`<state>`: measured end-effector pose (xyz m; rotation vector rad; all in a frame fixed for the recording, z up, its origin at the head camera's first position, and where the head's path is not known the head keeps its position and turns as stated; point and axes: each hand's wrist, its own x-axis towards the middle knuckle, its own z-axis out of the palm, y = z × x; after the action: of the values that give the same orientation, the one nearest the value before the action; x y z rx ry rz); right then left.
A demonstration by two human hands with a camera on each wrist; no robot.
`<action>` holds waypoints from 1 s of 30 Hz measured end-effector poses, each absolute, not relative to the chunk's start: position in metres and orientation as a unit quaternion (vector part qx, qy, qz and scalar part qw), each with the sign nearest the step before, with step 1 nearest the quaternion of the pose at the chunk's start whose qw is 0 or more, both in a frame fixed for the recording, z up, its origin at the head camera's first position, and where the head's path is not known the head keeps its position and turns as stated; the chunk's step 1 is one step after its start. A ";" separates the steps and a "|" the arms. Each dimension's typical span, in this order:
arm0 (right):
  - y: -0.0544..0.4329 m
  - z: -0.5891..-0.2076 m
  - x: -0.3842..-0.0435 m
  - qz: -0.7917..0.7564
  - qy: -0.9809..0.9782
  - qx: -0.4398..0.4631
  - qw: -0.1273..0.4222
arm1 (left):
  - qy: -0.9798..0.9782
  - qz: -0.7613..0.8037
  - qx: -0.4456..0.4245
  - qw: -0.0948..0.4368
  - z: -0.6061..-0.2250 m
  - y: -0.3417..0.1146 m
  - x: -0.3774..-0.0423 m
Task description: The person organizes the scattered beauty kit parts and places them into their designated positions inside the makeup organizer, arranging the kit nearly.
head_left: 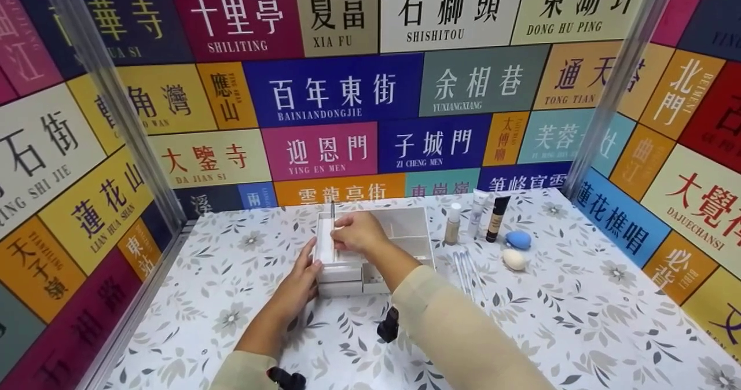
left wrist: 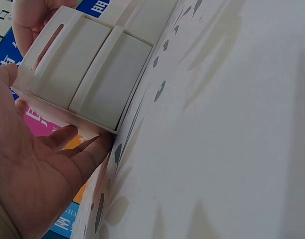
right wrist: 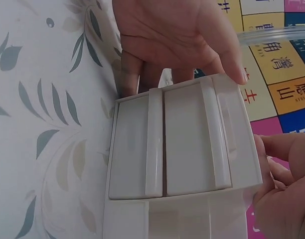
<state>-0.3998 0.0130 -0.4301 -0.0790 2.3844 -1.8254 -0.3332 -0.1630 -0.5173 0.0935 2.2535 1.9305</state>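
Here's the smooth, boxy white plastic organizer (head_left: 412, 246), right under the right hand (head_left: 360, 234), which pinches a slender stick (head_left: 333, 206), dark end pointing away past the fingertips. The left hand (head_left: 298, 277) braces its side, fingers apart. Wrist views reveal drawers' (right wrist: 190, 142) raised lips, facing the person; only the head view catches the stick.

Bright head view, dimmer wrist views.
Left wrist: shadow darkens the surface (left wrist: 298, 144) at three o'clock; its one-o'clock print (left wrist: 215, 45) seems out of focus.
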 end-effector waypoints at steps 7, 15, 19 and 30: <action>0.010 -0.431 -0.399 -0.553 0.831 -0.034 0.053 | 0.757 0.647 0.037 0.088 -0.519 -0.164 -0.334; 0.013 -0.433 -0.400 -0.561 0.826 -0.042 0.047 | 0.758 0.646 0.042 0.081 -0.519 -0.163 -0.334; 0.015 -0.436 -0.401 -0.591 0.804 -0.042 0.044 | 0.760 0.643 0.037 0.082 -0.518 -0.162 -0.334; 0.049 -0.442 -0.389 -0.711 0.701 -0.054 -0.003 | 0.767 0.635 0.029 0.085 -0.517 -0.163 -0.335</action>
<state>-0.3893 0.0487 -0.4416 -0.1693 2.2049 -2.2386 -0.3349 -0.1627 -0.5166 0.0860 2.2880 1.8941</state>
